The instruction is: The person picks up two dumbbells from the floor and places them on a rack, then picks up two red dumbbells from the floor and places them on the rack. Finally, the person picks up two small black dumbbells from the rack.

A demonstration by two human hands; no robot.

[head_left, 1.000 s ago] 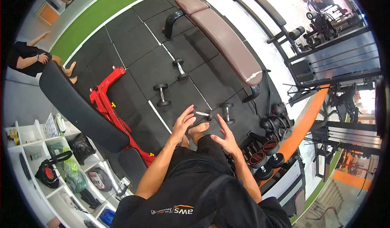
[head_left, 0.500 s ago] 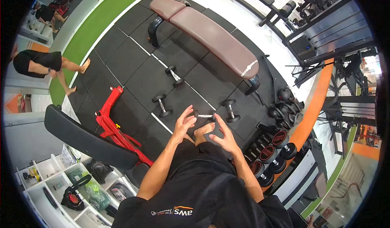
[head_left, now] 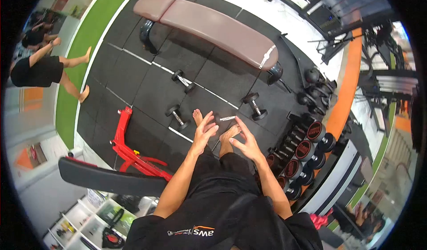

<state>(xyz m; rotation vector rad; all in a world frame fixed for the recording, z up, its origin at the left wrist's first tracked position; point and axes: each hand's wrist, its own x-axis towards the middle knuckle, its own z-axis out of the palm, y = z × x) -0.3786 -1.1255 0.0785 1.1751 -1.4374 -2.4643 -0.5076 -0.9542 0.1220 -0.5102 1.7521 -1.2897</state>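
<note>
My left hand (head_left: 203, 133) is open, fingers apart and slightly curved, above the floor in front of my body. My right hand (head_left: 245, 142) is open too, thumb away from the fingers, facing the left. Between my fingertips in the view shows a dumbbell (head_left: 228, 118) with a pale handle; its ends are partly hidden, and neither hand is closed around it. Other dumbbells lie on the black mat: one left of my left hand (head_left: 177, 117), one right of my right hand (head_left: 255, 106), and one farther ahead (head_left: 183, 81).
A brown padded bench (head_left: 218, 29) stands ahead. On the left are a red metal frame (head_left: 122, 134) and a black pad (head_left: 109, 178). A dumbbell rack (head_left: 291, 150) and kettlebells (head_left: 313, 92) stand on the right. Another person (head_left: 42, 69) is at the far left.
The view has turned and shifted; both of my feet now show. My hands stay open and apart, at nearly the same place. The person at left has changed posture, an arm now raised.
</note>
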